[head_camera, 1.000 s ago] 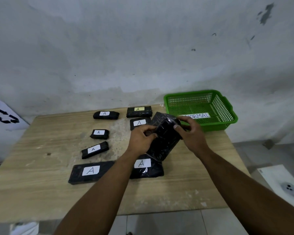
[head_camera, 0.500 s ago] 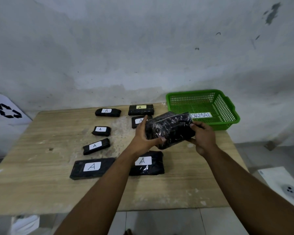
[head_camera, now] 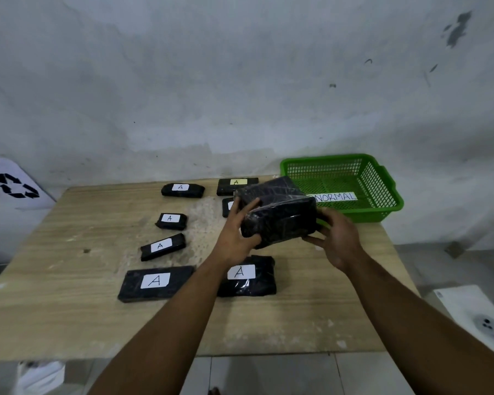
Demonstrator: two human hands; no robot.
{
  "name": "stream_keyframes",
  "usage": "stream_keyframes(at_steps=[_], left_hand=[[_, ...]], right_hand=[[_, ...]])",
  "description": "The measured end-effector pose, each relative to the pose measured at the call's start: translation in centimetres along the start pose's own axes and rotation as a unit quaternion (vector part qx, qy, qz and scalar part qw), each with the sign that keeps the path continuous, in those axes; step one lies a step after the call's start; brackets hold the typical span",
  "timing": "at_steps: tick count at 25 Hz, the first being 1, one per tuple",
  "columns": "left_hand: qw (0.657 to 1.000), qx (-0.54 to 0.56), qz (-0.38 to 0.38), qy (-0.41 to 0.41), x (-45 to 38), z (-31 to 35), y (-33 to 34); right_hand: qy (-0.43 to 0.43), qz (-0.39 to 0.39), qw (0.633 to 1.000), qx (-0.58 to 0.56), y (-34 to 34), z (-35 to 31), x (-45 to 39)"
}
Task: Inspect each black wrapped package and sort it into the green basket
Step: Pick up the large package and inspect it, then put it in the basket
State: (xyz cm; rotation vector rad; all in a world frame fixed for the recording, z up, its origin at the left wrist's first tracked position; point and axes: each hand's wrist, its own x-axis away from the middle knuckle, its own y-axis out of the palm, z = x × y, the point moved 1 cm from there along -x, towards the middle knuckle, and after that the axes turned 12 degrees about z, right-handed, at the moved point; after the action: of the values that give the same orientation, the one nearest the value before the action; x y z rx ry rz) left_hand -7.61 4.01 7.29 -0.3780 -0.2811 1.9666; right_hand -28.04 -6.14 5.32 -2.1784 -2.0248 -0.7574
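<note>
I hold a large black wrapped package (head_camera: 280, 212) above the table, just left of the green basket (head_camera: 382, 206). My left hand (head_camera: 237, 232) grips its left end, thumb on the near face and fingers over the top. My right hand (head_camera: 337, 238) curls around its right end from below. The basket stands at the table's back right corner with a white label reading NORMAL on its front wall; it looks empty inside. Several more black packages with white "A" labels lie on the table, among them a wide flat one (head_camera: 154, 283) and a bulky one (head_camera: 247, 277) under my left forearm.
Smaller labelled packages (head_camera: 183, 190) (head_camera: 171, 221) (head_camera: 162, 246) lie in a row toward the back left; another (head_camera: 236, 185) has a yellow label. The wooden table (head_camera: 69, 309) meets a grey wall. A white recycling bin (head_camera: 15, 183) stands left, a white box (head_camera: 474, 315) on the floor right.
Both hands have turned the held package from a steep tilt to nearly level and carried it right, toward the basket. My right hand slid from its top to its right end.
</note>
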Motion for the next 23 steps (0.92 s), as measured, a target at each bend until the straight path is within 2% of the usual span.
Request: stream_keyframes(at_steps=[4,8,10,11,13,15,16,17,19,22,23], left_hand=[[0.991,-0.038,-0.033,0.128,0.5,-0.1,-0.1],[0.98,-0.056,-0.053,0.183,0.5,-0.9,0.2],[0.987,-0.029,-0.061,0.144,0.6,-1.6,0.4],[0.994,-0.009,-0.056,0.098,0.7,-1.7,0.5],[0.996,0.073,-0.018,-0.046,0.5,-1.9,0.4],[0.954,0.219,0.006,-0.206,0.0,-2.1,0.2],[0.932,0.262,0.0,-0.251,-0.3,-2.3,0.0],[0.927,0.269,-0.009,-0.262,-0.4,-2.3,0.0],[0.939,0.249,-0.001,-0.236,-0.3,-2.0,0.2],[0.928,0.298,0.069,-0.211,-0.5,-2.3,0.6],[0.921,0.317,0.084,-0.21,-0.5,-2.3,0.6]], right_hand=[[0.057,-0.037,0.997,0.043,-0.5,-0.2,-0.6],[0.054,-0.017,0.994,0.096,-0.4,0.0,-0.7],[0.046,0.003,0.995,0.092,-0.5,0.2,-0.7],[0.041,0.011,0.995,0.089,-0.5,0.3,-0.7],[0.026,0.024,0.995,0.088,-0.5,0.3,-0.6],[0.009,0.021,0.995,0.099,-0.5,0.3,-0.4],[0.0,0.01,0.994,0.106,-0.4,0.2,-0.2],[-0.01,-0.002,0.994,0.111,-0.2,0.1,-0.1],[-0.031,-0.012,0.995,0.094,0.1,0.0,0.2],[-0.039,-0.024,0.999,-0.002,0.2,0.3,0.5],[-0.026,-0.038,0.999,0.0,0.1,0.7,0.6]])
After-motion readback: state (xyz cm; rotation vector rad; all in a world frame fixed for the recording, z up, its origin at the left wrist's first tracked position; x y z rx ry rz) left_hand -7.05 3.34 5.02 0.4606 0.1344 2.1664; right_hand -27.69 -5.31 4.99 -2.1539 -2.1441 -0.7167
